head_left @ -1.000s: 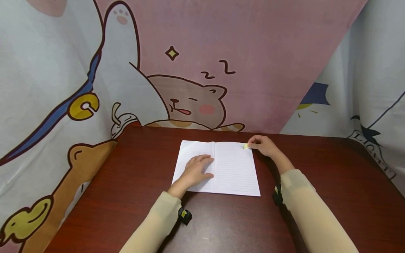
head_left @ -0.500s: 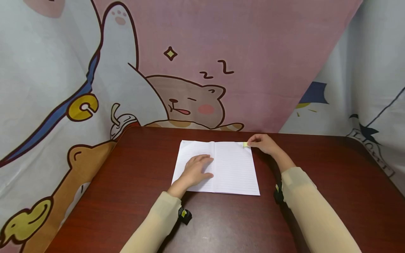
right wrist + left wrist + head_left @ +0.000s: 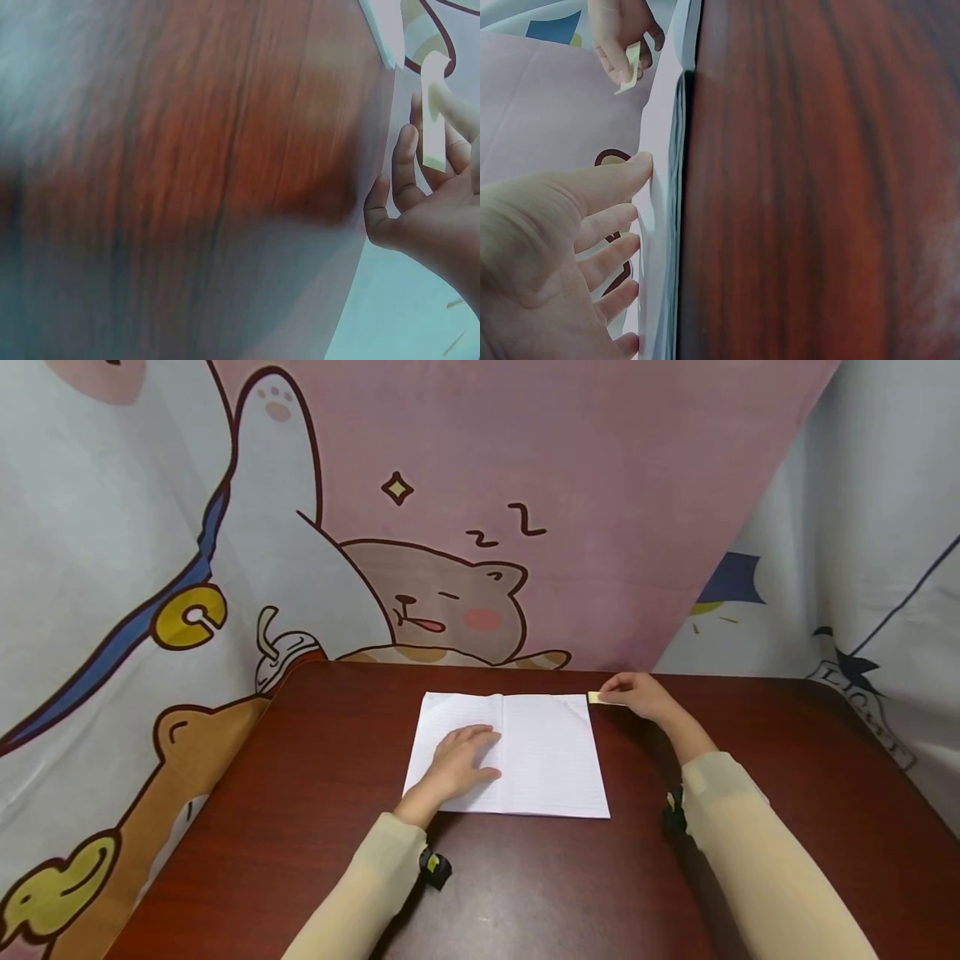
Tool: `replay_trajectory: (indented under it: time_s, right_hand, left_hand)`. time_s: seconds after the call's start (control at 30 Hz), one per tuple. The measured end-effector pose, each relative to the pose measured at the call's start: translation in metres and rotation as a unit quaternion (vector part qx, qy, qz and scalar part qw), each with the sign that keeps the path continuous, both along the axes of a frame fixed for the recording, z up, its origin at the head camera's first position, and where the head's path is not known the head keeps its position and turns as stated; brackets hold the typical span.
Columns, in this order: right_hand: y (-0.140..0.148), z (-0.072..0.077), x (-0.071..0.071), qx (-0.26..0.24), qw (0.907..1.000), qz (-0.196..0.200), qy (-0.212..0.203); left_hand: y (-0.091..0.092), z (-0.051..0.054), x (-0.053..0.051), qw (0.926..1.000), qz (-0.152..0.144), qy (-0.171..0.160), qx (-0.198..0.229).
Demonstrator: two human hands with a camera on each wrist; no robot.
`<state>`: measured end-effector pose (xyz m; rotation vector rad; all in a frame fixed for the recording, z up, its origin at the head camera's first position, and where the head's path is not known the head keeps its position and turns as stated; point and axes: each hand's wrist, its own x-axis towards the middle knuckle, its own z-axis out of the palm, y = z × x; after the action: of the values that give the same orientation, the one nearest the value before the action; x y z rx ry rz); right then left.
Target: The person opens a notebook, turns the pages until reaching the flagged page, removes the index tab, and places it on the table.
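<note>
An open lined notebook lies flat on the table, its pages showing no writing that I can make out. My left hand rests on the left page with fingers spread, thumb near the centre fold; in the left wrist view its fingertips touch the paper. Beyond the notebook's top right corner, my right hand pinches a pale yellow sticky note strip between thumb and fingers. In the head view the strip's left end is right at the page corner; whether it touches the paper I cannot tell.
The dark red-brown wooden table extends on all sides of the notebook. A cartoon-printed cloth hangs behind and along both sides of the table. Each wrist wears a small black camera strap.
My right hand has drawn the sticky note strip rightward off the page's top right corner, and more of the strip shows. The left hand has stayed on the left page.
</note>
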<state>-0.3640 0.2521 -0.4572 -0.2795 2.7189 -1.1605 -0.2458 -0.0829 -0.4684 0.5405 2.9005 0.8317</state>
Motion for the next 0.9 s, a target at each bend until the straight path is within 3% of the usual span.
replay_trajectory:
  time_s: [0.5, 0.9]
  right_hand:
    - [0.027, 0.003, 0.016, 0.029, 0.9993, 0.001, -0.024]
    - [0.037, -0.004, 0.022, 0.046, 0.9985, 0.001, -0.029]
  left_hand:
    - [0.000, -0.002, 0.000, 1.0000, 0.000, 0.002, -0.001]
    - [-0.001, -0.003, -0.001, 0.9999, -0.001, 0.007, -0.009]
